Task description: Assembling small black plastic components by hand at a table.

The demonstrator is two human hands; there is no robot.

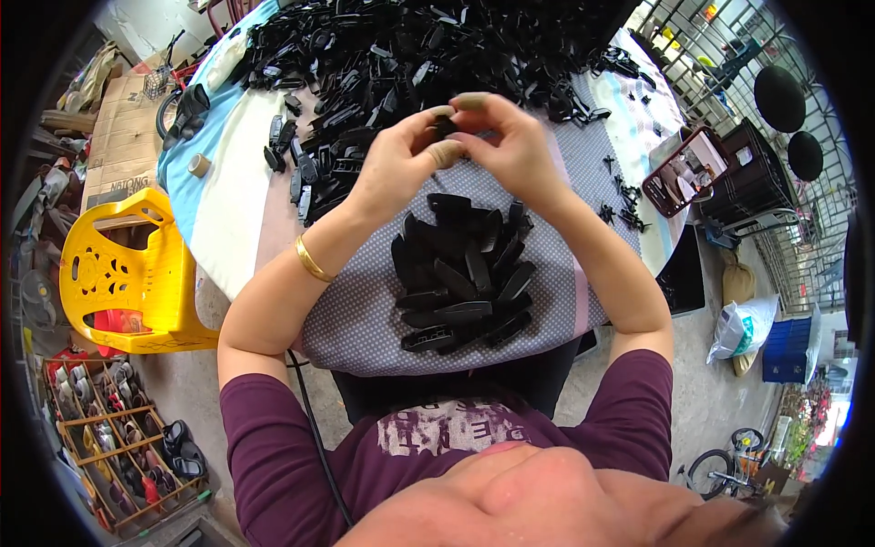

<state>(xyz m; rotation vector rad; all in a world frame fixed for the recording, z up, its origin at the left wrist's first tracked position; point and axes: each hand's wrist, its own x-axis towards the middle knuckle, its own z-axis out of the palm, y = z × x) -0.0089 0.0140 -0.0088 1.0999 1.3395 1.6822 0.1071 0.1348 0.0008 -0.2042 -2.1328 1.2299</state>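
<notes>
Both my hands meet over the table, fingertips pinched together around a small black plastic part (444, 128). My left hand (401, 157), below a gold bangle on the wrist, closes its thumb and fingers on the part from the left. From the right, my right hand (510, 146) pinches at it too; its fingers partly cover the part, so its exact shape is hidden. Just nearer to me lies a small heap of long black plastic pieces (465, 273) on the dotted grey cloth. Beyond my hands spreads a much bigger pile of similar black pieces (365, 64).
The round table wears a striped cloth (232, 173). Small black bits (624, 205) lie at the right beside a propped phone (685, 170). A tape roll (199, 165) sits at the left edge. A yellow plastic chair (137, 273) stands left, above a shoe rack (109, 438).
</notes>
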